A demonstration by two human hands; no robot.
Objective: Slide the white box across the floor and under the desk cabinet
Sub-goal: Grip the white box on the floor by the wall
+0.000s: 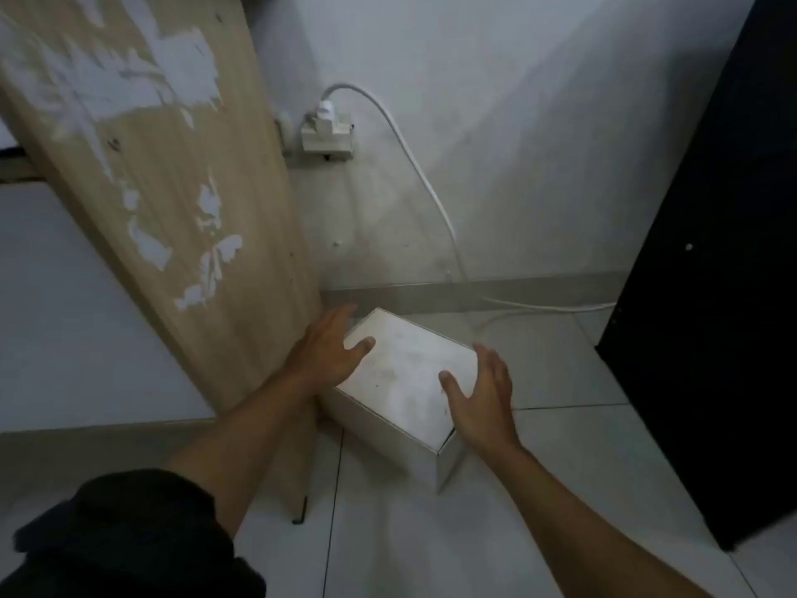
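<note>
A white box [405, 377] lies on the tiled floor, turned at an angle, close to the wall and beside the wooden side panel of the desk [172, 200]. My left hand [327, 347] rests on the box's left edge with the thumb on its lid and fingers spread. My right hand [483, 390] is against the box's right edge, thumb on the lid, fingers apart and slightly lifted. Neither hand closes around the box. The box's left lower side touches the foot of the panel.
A wall socket [328, 133] holds a plug, and its white cable [431, 196] runs down the wall and along the skirting to the right. A dark cabinet [716, 295] stands at the right. White floor tiles [431, 541] lie in front.
</note>
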